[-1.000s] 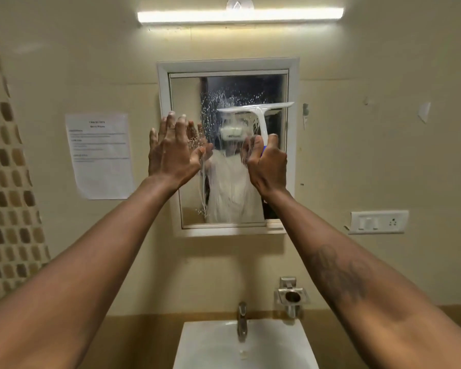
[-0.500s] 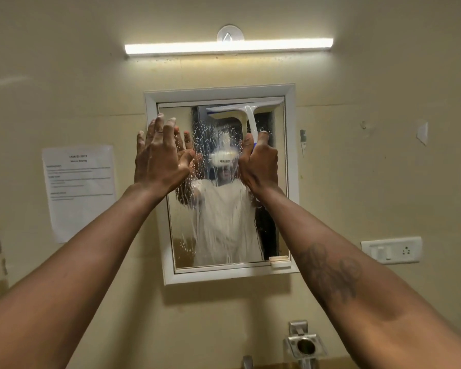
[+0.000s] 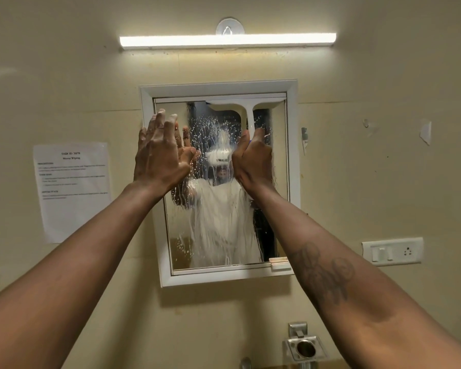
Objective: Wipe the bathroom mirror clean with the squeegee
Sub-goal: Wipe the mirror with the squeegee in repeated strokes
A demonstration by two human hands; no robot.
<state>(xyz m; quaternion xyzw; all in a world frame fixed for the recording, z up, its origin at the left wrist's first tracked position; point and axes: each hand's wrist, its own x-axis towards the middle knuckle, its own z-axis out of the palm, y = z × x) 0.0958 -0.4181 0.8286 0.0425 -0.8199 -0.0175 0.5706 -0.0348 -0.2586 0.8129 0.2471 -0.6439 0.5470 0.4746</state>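
Squeegee (image 3: pixel 246 107) sits at the mirror's (image 3: pixel 224 222) top edge, right hand (image 3: pixel 253 161) fingers clamped round its handle for a downward pull; left hand (image 3: pixel 161 155) fingers straight, seemingly bracing near the mirror's left frame.

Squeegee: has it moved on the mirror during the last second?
Yes, upward. The squeegee blade now lies just under the top of the mirror frame; a second ago it sat clearly lower on the glass.
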